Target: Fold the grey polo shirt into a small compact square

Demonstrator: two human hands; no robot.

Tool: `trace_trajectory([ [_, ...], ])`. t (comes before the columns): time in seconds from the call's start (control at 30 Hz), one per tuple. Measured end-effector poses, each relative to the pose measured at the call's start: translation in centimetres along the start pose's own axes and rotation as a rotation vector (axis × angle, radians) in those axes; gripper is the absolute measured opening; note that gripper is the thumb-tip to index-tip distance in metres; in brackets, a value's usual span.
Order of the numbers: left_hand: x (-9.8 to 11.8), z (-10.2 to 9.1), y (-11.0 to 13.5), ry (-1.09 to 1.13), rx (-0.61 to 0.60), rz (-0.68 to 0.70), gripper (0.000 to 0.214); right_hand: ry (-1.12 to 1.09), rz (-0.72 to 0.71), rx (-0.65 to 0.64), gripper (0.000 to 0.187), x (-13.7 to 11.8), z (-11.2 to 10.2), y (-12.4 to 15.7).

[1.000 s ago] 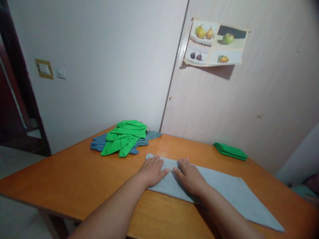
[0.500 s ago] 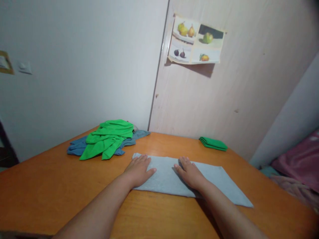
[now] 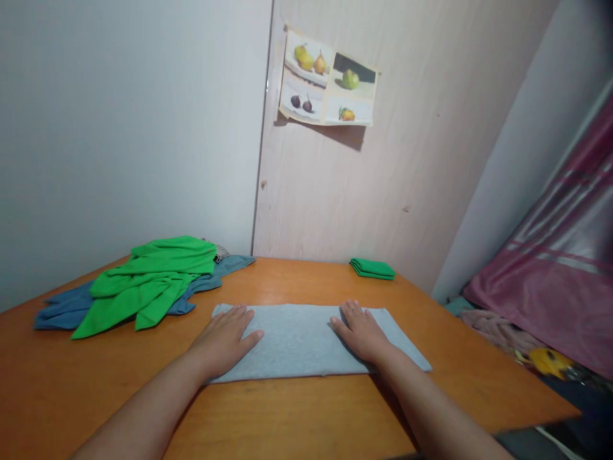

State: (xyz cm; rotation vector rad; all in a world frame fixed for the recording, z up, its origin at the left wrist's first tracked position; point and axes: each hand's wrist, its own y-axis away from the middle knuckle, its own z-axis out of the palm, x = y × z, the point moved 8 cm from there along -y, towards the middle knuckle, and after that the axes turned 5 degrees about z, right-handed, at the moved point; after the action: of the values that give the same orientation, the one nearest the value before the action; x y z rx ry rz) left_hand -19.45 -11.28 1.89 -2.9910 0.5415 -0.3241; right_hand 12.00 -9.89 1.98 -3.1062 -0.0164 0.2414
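Note:
A light grey cloth (image 3: 292, 345), folded into a long flat strip, lies across the table in front of me. My left hand (image 3: 227, 342) rests palm down on its left end, fingers stretched out and thumb apart. Toward the right end, my right hand (image 3: 361, 332) presses flat on the same cloth with its fingers spread. Neither hand grips anything. The cloth's right corner sticks out past my right wrist, and its surface looks mostly smooth.
On the orange-brown wooden table (image 3: 268, 415), a loose heap with a bright green garment (image 3: 158, 275) over a blue garment (image 3: 64, 306) lies at left. A folded green cloth (image 3: 372, 269) sits at the back right. A pink curtain (image 3: 541, 275) hangs beyond the right edge.
The view has turned to the right, so things appear further left. My right hand has slid along the cloth toward its right end, widening the distance between my hands.

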Motion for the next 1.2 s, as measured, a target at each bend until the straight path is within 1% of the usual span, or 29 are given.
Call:
trace_trajectory([
  [0.1, -0.2, 0.2, -0.2, -0.013, -0.002, -0.004, 0.078, 0.018, 0.065, -0.038, 0.084, 2.6, 0.7, -0.1],
  [0.27, -0.7, 0.4, -0.3, -0.013, 0.02, 0.004, 0.078, -0.019, 0.036, -0.062, 0.082, 3.8, 1.2, -0.5],
  [0.33, -0.9, 0.5, -0.4, -0.015, 0.023, 0.004, 0.079, -0.02, 0.047, -0.057, 0.081, 4.8, 1.2, -0.9],
  [0.47, -1.2, 0.7, -0.4, -0.022, 0.013, 0.002, 0.08, 0.03, 0.156, -0.01, 0.081, 8.0, 1.0, -1.5],
  [0.53, -1.5, 0.8, -0.5, -0.021, 0.015, 0.0, 0.08, 0.034, 0.18, -0.014, 0.081, 9.0, 1.1, -1.6],
  [0.67, -2.0, 1.2, -0.6, -0.013, 0.025, 0.002, 0.08, 0.013, 0.169, -0.022, 0.081, 9.5, 1.1, -1.6],
  [0.83, -2.0, 1.2, -0.5, -0.04, -0.005, -0.002, 0.08, 0.016, 0.219, -0.011, 0.085, 10.3, 1.2, -1.5],
  [1.0, -1.2, 0.5, -0.1, -0.061, -0.021, -0.007, 0.08, 0.044, 0.21, 0.01, 0.086, 10.5, 1.7, -1.6],
  [1.2, 0.3, -0.6, -0.1, -0.058, -0.05, 0.003, 0.075, 0.054, 0.208, 0.018, 0.085, 10.7, 2.3, -1.9],
])
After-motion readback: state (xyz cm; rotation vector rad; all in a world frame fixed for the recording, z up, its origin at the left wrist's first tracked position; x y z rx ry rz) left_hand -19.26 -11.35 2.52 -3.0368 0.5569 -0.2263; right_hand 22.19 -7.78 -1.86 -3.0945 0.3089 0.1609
